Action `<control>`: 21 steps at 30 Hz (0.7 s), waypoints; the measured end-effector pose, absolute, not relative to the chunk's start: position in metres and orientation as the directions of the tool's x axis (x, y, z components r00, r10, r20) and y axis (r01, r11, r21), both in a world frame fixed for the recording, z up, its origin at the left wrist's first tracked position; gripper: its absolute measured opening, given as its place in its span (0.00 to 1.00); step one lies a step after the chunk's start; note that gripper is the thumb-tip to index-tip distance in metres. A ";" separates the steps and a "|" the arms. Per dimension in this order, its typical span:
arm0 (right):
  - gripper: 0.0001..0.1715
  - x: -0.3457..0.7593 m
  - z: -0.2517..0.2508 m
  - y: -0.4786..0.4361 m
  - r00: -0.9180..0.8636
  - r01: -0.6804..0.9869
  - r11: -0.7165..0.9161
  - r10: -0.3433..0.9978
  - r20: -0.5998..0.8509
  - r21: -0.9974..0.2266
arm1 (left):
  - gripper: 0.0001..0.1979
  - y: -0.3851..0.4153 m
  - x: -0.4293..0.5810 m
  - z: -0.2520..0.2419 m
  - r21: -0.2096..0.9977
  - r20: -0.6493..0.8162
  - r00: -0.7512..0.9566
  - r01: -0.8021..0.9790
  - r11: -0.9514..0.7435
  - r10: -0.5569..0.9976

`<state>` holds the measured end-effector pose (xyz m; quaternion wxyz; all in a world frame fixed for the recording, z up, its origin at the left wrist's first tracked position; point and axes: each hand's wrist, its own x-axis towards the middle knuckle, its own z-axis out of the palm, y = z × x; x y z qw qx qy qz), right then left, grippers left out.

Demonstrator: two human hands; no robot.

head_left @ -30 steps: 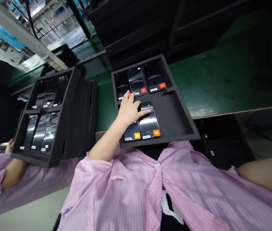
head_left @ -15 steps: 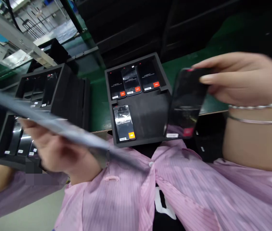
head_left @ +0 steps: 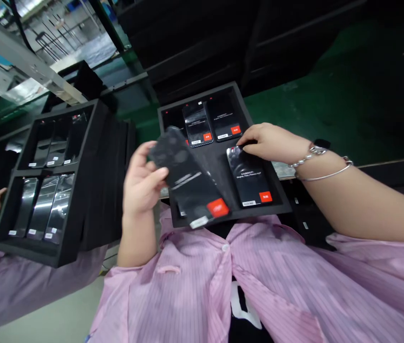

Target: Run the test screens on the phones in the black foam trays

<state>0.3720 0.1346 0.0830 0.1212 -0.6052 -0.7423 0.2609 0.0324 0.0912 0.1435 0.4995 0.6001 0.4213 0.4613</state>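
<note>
1. Left phone (head_left: pixel 187 166): ctr of frame, tilted over the lower-left part of the tray (head_left: pixel 276 208); slightly blurred, so can't tell if it touches the tray or hangs clear.
2. L hand (head_left: pixel 144 176), left of ctr: grip closed on that phone's upper end, thumb on the front.
3. Right phone (head_left: pixel 248 176): right of ctr, lying in the tray's lower-right area. R hand (head_left: pixel 268 142): thumb + fingertips at its top end; can't tell if grip is firm or just touching.
4. Handling tips (my judgement): hold by edges, keep thumb off glass; lower L phone flat, in line w/ the upper-row phones (head_left: pixel 198 125); ease R fingers off w/o dragging the screen. Watch for corner knocks.
5. Text: R phone shows a line, approx "Qinghai_Tibet_Plateau", ending unclear, w/ Chinese chars above. Red block (head_left: pixel 265 196) btm right has white chars, too small to be sure. White sticker (head_left: pixel 249 203) btm left: unreadable. No brand seen.
</note>
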 end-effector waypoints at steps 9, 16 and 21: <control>0.21 0.370 0.096 0.183 -0.251 0.858 0.199 0.967 -0.047 -0.474 | 0.24 0.148 0.086 0.097 0.548 -0.211 0.599 0.727 -0.414 0.772; 0.33 0.343 0.070 0.274 0.002 0.936 -0.002 1.000 -0.001 -0.352 | 0.22 0.246 0.071 0.098 0.185 0.147 0.219 0.952 -0.244 0.965; 0.33 0.317 0.061 0.289 0.086 0.945 -0.070 0.996 0.037 -0.319 | 0.23 0.297 0.048 0.081 0.166 0.164 0.075 0.981 -0.103 0.984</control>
